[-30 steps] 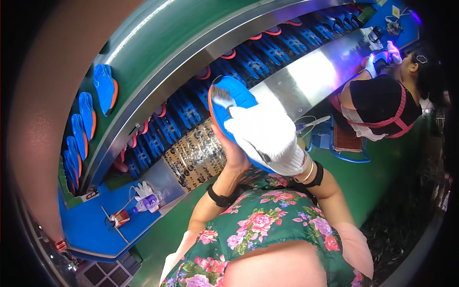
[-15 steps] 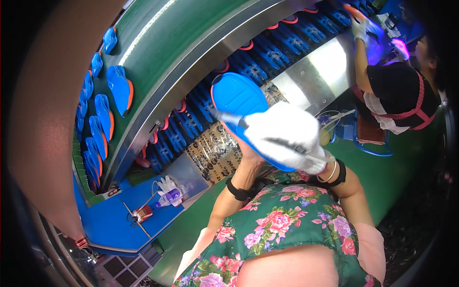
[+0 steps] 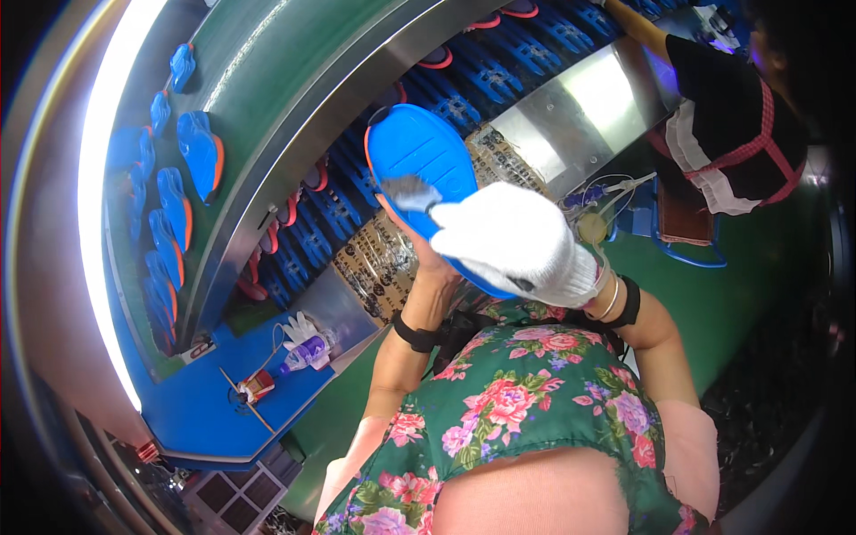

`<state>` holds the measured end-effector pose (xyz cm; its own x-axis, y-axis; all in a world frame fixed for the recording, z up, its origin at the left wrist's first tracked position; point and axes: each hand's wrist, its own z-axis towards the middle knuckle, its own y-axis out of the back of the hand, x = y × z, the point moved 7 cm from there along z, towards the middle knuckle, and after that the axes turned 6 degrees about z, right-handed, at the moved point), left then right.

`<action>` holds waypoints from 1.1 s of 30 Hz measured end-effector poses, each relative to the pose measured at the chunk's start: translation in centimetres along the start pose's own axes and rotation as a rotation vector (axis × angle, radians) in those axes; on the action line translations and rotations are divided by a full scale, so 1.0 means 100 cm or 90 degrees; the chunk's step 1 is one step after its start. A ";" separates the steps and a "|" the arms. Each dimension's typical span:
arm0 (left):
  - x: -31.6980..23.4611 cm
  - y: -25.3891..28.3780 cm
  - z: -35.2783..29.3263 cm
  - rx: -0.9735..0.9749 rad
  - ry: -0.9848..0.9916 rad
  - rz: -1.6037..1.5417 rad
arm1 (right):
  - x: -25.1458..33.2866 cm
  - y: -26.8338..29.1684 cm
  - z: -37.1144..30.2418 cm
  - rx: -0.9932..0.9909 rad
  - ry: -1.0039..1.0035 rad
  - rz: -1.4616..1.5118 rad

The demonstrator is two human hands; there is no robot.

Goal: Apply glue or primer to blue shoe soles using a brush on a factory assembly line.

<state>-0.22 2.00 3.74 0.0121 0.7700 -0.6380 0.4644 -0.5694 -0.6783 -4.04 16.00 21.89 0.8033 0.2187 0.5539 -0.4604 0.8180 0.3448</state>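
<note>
A blue shoe sole [image 3: 419, 138] with an orange edge is held up in front of me, its broad ribbed end tilted away to the upper left. My bare left hand [image 3: 428, 256] grips it from beneath, the fingers mostly hidden behind it. Over the sole's near half is my right hand [image 3: 513, 236], in a white knitted glove, closed around a brush [image 3: 412, 193]. Grey bristles lie on the sole's blue face beside its orange edge; the glove covers the brush's handle and the near end of the sole.
Several blue-and-orange soles [image 3: 201, 156] lie on the green conveyor belt [image 3: 267, 89] at the left. Below its metal rail, blue racks [image 3: 495, 80] hold more footwear parts. A purple-labelled bottle [image 3: 306, 354] and a small red pot [image 3: 256, 385] sit on the blue table [image 3: 201, 419]. A co-worker [image 3: 727, 116] sits at right.
The whole view has shifted, so the sole and both hands appear farther left and higher. The brush, blurred before, now shows its bristles clearly against the sole. The co-worker's arm has moved up and left.
</note>
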 end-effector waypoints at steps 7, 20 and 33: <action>0.000 0.000 -0.008 -0.084 -0.018 -0.044 | -0.013 0.023 -0.019 -0.061 -0.131 0.104; 0.004 -0.053 -0.020 0.271 0.114 -0.118 | 0.020 0.014 -0.048 0.013 -0.056 0.034; -0.005 -0.041 0.010 0.345 0.057 -0.160 | 0.005 0.015 -0.051 0.023 -0.153 0.238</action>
<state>-3.04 3.64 6.52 0.0464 0.9080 -0.4163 -0.0537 -0.4139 -0.9087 -2.42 20.09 18.81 0.4699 0.3624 0.8049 -0.7187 0.6865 0.1105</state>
